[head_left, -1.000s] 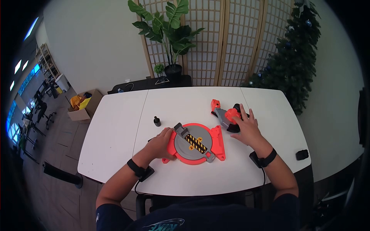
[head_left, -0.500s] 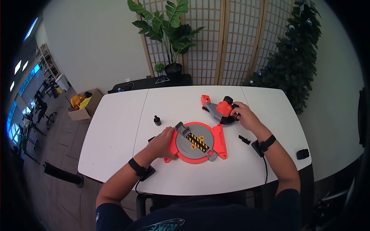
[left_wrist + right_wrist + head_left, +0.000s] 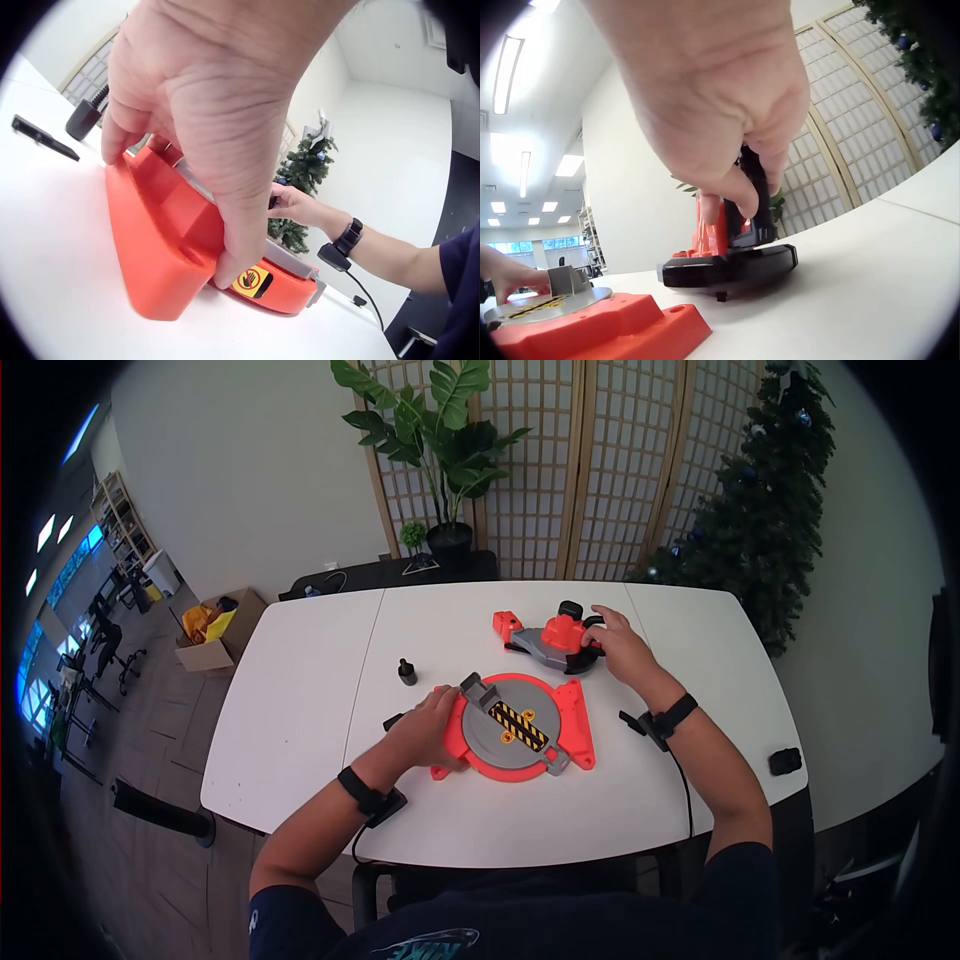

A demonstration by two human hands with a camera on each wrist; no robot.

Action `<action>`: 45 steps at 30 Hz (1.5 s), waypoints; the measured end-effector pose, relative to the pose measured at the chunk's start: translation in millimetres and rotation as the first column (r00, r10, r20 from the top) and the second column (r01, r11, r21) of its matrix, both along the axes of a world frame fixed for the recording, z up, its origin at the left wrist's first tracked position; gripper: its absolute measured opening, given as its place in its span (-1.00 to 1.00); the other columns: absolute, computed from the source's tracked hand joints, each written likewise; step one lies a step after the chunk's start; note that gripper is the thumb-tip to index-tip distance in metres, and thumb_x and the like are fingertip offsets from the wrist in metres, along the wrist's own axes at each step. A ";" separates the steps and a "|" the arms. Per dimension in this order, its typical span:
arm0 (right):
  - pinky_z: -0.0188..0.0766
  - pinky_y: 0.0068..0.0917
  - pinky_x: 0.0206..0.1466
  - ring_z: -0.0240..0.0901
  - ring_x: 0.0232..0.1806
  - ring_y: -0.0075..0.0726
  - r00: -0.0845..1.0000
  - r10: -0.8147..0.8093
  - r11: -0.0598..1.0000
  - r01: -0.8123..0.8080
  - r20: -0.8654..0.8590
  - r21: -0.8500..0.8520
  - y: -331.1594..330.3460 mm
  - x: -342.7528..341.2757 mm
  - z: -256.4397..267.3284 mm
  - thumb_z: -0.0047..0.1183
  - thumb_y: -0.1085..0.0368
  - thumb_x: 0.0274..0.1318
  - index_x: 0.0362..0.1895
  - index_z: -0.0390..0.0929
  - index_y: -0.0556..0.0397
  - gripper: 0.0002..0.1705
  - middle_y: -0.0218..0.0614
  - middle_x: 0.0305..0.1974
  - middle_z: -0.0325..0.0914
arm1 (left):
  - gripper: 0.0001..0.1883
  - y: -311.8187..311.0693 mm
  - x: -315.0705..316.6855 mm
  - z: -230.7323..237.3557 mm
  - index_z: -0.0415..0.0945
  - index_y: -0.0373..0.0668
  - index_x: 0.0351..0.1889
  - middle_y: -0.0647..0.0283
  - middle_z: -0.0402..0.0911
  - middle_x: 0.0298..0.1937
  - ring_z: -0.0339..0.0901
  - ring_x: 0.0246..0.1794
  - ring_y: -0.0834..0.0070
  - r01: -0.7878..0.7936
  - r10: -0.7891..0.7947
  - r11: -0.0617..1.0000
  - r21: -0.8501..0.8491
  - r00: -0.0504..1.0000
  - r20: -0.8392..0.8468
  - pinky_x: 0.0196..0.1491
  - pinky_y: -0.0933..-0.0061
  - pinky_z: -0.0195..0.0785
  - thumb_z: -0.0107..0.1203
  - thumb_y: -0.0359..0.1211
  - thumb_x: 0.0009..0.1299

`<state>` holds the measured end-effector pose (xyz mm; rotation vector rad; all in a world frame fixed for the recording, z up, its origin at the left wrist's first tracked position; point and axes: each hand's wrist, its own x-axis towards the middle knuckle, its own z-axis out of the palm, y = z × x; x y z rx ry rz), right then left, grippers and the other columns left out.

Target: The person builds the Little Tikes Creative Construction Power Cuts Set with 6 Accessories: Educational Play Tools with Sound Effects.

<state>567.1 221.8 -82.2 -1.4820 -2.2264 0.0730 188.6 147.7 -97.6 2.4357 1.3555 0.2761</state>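
Left hand grips round base; right hand holds saw; black bolt beyond, black clip right of base.

Round base: smooth, matt plastic. Saw-like tool at its one o'clock: plastic, black guard slightly glossy. Tabletop: smooth.

Left grip clasps, right grip pinches farther forward.

Red/gry base, blk/yel striped label, red/gry/blk tool, wht tbl
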 end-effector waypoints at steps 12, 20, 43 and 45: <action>0.46 -0.26 0.21 0.44 0.21 -0.10 0.957 0.176 0.899 -0.061 0.229 -0.434 -65.4 -47.2 19.1 0.44 -0.12 -0.09 0.22 0.48 0.04 -0.17 -0.20 0.16 0.46 | 0.31 0.7 7.2 1.0 0.10 -0.28 0.48 -0.01 0.26 0.47 0.48 0.30 -0.03 -0.061 0.060 0.998 -0.032 0.997 -0.046 0.23 0.12 0.50 0.54 0.06 -0.23; 0.42 -0.26 0.32 0.26 0.35 0.05 0.920 0.284 0.885 -0.143 0.270 -0.443 -72.7 -47.6 12.4 0.65 0.11 -0.51 0.42 0.24 0.15 0.29 -0.07 0.32 0.27 | 0.45 7.4 11.2 -4.9 -0.04 -0.29 0.57 -0.07 0.05 0.59 0.06 0.59 0.00 -0.076 0.072 0.997 -0.033 0.991 -0.111 0.53 0.10 0.13 0.54 0.19 -0.21; 0.59 -0.28 0.10 0.42 0.16 -0.07 0.907 0.269 0.941 -0.175 0.325 -0.290 -72.2 -41.7 8.5 0.67 0.23 -0.72 0.31 0.33 0.19 0.27 -0.19 0.12 0.40 | -0.36 45.0 54.6 23.8 0.57 -0.30 0.06 -0.01 0.69 -0.08 0.66 -0.05 0.14 -0.195 0.195 0.980 -0.027 0.981 -0.009 0.02 0.23 0.53 0.41 0.02 0.23; 0.59 -0.28 0.10 0.42 0.15 -0.07 0.902 0.265 0.945 -0.172 0.342 -0.278 -73.0 -41.8 7.3 0.67 0.23 -0.73 0.30 0.33 0.20 0.27 -0.19 0.12 0.41 | -0.38 47.6 56.3 24.0 0.60 -0.30 0.02 0.01 0.72 -0.17 0.70 -0.15 0.14 -0.208 0.208 0.978 -0.008 0.978 -0.021 -0.05 0.22 0.55 0.43 0.01 0.22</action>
